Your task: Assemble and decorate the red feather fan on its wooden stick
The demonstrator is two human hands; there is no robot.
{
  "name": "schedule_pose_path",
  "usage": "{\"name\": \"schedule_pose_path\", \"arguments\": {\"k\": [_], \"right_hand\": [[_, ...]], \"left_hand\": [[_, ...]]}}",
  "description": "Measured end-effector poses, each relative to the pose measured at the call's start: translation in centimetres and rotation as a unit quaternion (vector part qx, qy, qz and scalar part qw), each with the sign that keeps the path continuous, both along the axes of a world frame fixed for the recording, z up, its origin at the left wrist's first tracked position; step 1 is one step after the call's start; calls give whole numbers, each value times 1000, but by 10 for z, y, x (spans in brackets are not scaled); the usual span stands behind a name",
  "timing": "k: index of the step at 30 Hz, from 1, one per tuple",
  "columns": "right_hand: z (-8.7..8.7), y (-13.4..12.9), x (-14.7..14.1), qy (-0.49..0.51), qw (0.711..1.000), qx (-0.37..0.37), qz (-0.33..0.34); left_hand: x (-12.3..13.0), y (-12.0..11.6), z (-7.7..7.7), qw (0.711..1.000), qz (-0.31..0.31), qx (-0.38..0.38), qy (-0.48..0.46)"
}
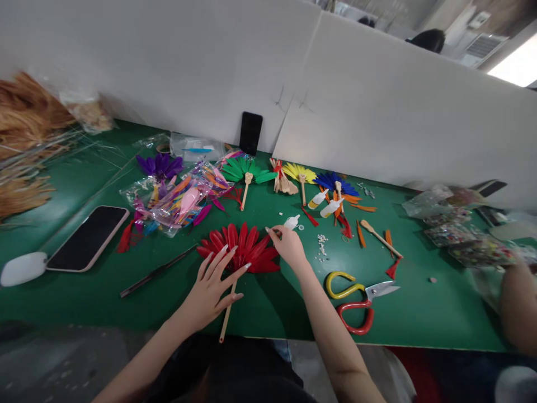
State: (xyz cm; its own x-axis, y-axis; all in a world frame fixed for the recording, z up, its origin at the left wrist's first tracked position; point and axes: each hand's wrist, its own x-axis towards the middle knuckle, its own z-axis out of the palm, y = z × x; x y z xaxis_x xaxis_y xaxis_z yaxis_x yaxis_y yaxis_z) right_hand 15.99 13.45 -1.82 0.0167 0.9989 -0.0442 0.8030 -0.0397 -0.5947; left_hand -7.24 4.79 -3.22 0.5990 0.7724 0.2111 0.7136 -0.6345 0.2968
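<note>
A red feather fan (247,246) with a thin wooden handle (227,316) lies on the green table in front of me. Across its lower left part rests my left hand (213,285), fingers spread over the feathers and the top of the handle. My right hand (287,244) is at the fan's upper right edge, thumb and forefinger pinched at the tip of a red feather. Just behind that hand lies a small white glue bottle (291,222), partly covered by it. White beads (321,245) are scattered to its right.
Yellow-and-red-handled scissors (371,291) lie to the right, dark tweezers (157,271) to the left. Behind are green (246,170), yellow (300,172) and blue (335,183) fans and bagged feathers (184,198). A phone (88,238) lies left. Another person's arm (519,305) reaches in at right.
</note>
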Motion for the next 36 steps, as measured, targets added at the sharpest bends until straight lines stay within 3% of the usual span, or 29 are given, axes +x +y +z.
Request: {"name": "schedule_pose_path", "arguments": {"k": [8, 23, 36], "right_hand": [[4, -7, 1, -60, 998, -5, -23], [9, -10, 1, 17, 998, -42, 39], [19, -16, 7, -22, 999, -46, -1]], "left_hand": [[0, 0, -2, 1000, 0, -6, -1], [0, -1, -4, 1000, -1, -5, -1], [0, -1, -3, 1000, 0, -5, 7]]}}
